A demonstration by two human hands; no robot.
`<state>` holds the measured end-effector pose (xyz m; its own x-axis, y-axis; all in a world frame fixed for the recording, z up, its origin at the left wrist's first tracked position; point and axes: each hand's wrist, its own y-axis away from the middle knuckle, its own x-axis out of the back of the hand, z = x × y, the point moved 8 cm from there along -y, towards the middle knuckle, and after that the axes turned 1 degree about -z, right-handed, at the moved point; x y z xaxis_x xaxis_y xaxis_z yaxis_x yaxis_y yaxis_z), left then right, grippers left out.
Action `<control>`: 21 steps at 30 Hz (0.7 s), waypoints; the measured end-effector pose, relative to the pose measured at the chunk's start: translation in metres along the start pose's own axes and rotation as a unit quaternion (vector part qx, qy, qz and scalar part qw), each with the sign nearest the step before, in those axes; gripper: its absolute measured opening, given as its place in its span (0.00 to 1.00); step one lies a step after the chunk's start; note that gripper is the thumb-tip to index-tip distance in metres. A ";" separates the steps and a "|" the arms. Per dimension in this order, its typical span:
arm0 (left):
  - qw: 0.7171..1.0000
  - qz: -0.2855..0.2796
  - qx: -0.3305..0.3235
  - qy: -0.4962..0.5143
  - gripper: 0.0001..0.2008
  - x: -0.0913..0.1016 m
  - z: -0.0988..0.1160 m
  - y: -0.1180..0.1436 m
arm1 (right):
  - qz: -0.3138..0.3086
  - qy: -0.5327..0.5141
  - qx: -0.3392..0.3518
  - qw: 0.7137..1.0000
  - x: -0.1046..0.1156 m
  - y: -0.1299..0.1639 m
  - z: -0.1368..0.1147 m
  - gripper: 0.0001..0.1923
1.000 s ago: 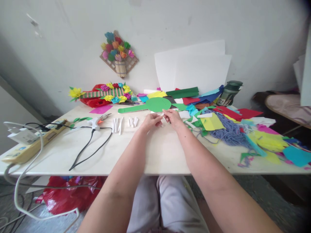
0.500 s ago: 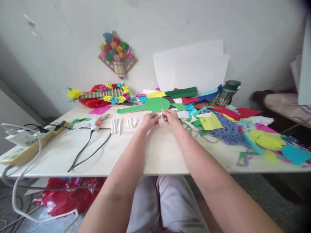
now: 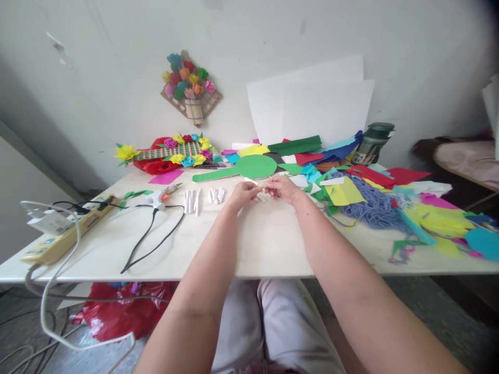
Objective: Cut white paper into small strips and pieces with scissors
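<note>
My left hand (image 3: 245, 195) is closed in a pinch over the middle of the table, gripping a thin white paper roll (image 3: 250, 181) whose end sticks out above the fingers. Close beside it, the fingers of my right hand (image 3: 281, 188) are also pinched together; what they hold is too small to make out. Small white scraps lie under the hands. To the left, several long white paper rolls (image 3: 191, 202) lie side by side, with several shorter white rolls (image 3: 217, 195) nearer the hands. Behind the hands lies a green paddle-shaped piece (image 3: 255, 166).
A white glue gun (image 3: 159, 199) with a black cord and a power strip (image 3: 70, 236) are at left. Blue-violet yarn (image 3: 374, 205), coloured paper and a dark green bottle (image 3: 372, 144) occupy the right. A flower-decorated piece (image 3: 171, 150) rests against the wall.
The view has shifted slightly. My hands have drawn a little apart, and the white roll now shows above my left fingers.
</note>
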<state>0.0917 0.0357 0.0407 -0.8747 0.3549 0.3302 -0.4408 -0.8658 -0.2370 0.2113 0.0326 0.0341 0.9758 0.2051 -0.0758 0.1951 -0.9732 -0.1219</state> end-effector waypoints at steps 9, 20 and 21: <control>0.998 0.039 0.019 0.040 0.19 0.006 -0.012 -0.003 | -0.039 0.081 0.017 0.996 -0.007 0.002 -0.002 0.14; 0.992 0.092 -0.002 0.081 0.21 0.015 -0.004 -0.003 | 0.025 0.002 -0.008 1.000 -0.010 0.002 -0.001 0.14; 0.993 0.096 -0.004 0.066 0.21 0.016 -0.002 -0.002 | 0.025 -0.006 -0.016 1.000 -0.010 0.003 -0.001 0.14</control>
<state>0.0782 0.0442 0.0453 -0.9614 0.2262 0.1565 -0.2638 -0.9197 -0.2910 0.2022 0.0277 0.0353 0.9832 0.1570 -0.0935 0.1492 -0.9851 -0.0852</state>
